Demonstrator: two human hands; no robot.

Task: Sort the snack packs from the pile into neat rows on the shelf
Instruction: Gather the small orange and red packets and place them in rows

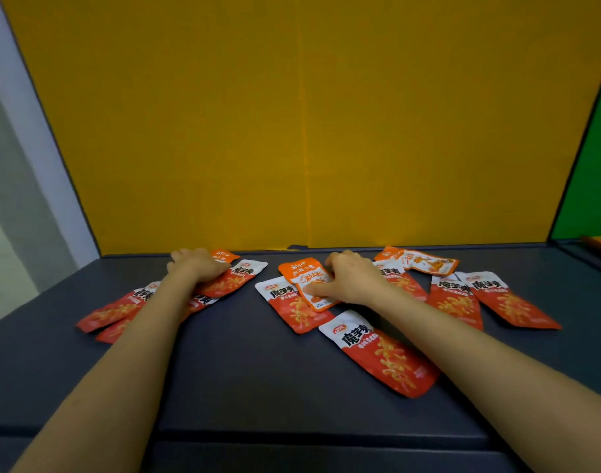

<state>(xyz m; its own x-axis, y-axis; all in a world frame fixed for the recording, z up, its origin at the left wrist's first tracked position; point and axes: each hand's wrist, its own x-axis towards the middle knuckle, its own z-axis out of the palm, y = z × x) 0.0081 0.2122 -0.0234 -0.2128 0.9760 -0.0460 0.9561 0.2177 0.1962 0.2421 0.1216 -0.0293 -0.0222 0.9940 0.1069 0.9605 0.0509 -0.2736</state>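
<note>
The snack packs lie scattered on the dark shelf [244, 363], most of them near its back edge by the yellow wall [309, 114]. The left hand [196, 266] presses flat on a red pack [230, 279]. The right hand [350, 281] rests, fingers spread, on an orange pack [304, 273]

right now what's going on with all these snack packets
A person is sorting snack packs on a dark shelf with a yellow back panel. The left hand presses on a cluster of red packs at the left. The right hand rests on an orange pack that overlaps a red one in the middle. More red packs lie scattered at the right and front, so no neat rows show yet.
</note>
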